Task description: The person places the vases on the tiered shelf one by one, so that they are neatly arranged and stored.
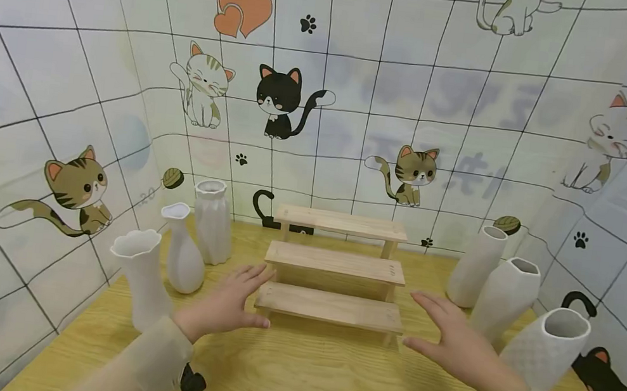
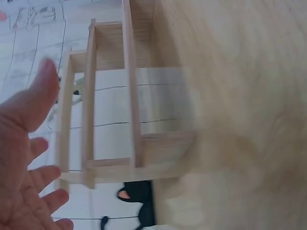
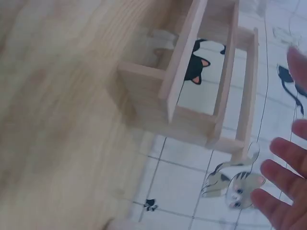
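A three-step wooden display stand (image 1: pixel 335 261) stands at the middle of the table against the back wall. My left hand (image 1: pixel 228 301) hovers beside its lower left end, fingers extended and thumb apart, holding nothing. On the other side my right hand (image 1: pixel 455 344) is held likewise, a gap between it and the stand's right end. In the left wrist view the stand (image 2: pixel 132 96) appears sideways beyond my spread fingers. The right wrist view shows the stand's end (image 3: pixel 192 110) and my fingertips (image 3: pixel 273 201) apart from it.
To the left stand a white scalloped-rim vase (image 1: pixel 140 285), a slim-necked vase (image 1: pixel 185 255) and a ribbed vase (image 1: pixel 213 223). On the right are a round-mouthed vase (image 1: pixel 477 267), an angular vase (image 1: pixel 506 298) and a textured vase (image 1: pixel 546 350). A cat-print cloth (image 1: pixel 347 97) encloses the wooden table (image 1: pixel 295 372).
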`<state>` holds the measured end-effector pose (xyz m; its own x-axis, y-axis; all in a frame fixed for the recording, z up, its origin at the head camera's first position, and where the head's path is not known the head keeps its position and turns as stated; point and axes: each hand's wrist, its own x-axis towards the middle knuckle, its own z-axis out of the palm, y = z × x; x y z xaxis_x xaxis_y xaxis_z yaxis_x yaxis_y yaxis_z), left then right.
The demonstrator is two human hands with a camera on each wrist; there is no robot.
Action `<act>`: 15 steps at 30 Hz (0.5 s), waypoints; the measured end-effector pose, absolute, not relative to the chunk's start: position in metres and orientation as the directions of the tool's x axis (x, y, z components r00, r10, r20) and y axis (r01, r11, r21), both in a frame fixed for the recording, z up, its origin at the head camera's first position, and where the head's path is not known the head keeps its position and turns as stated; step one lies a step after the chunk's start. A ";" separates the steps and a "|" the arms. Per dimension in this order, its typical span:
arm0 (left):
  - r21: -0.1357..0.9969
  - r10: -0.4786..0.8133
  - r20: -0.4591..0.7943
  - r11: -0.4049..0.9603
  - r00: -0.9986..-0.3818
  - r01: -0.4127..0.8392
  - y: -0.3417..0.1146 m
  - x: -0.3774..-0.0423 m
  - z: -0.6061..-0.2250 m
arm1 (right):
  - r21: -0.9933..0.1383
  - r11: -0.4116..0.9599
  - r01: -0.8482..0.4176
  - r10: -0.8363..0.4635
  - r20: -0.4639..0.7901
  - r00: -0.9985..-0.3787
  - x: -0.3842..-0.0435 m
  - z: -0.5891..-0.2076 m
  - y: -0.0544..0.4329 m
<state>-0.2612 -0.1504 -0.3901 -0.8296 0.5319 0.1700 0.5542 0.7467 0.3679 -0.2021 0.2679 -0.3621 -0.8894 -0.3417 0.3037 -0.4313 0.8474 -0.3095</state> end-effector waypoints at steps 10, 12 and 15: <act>0.819 0.189 0.148 0.527 -0.971 0.227 -0.140 -0.270 -0.443 | -0.528 0.830 -0.180 0.274 0.668 -0.692 -0.174 -0.387 0.305; 0.852 0.146 0.134 0.489 -0.980 0.189 -0.140 -0.272 -0.450 | -0.599 0.790 -0.126 0.410 0.671 -0.618 -0.171 -0.390 0.311; 0.885 0.117 0.108 0.441 -0.987 0.149 -0.140 -0.272 -0.457 | -0.689 0.722 -0.066 0.572 0.648 -0.503 -0.168 -0.393 0.320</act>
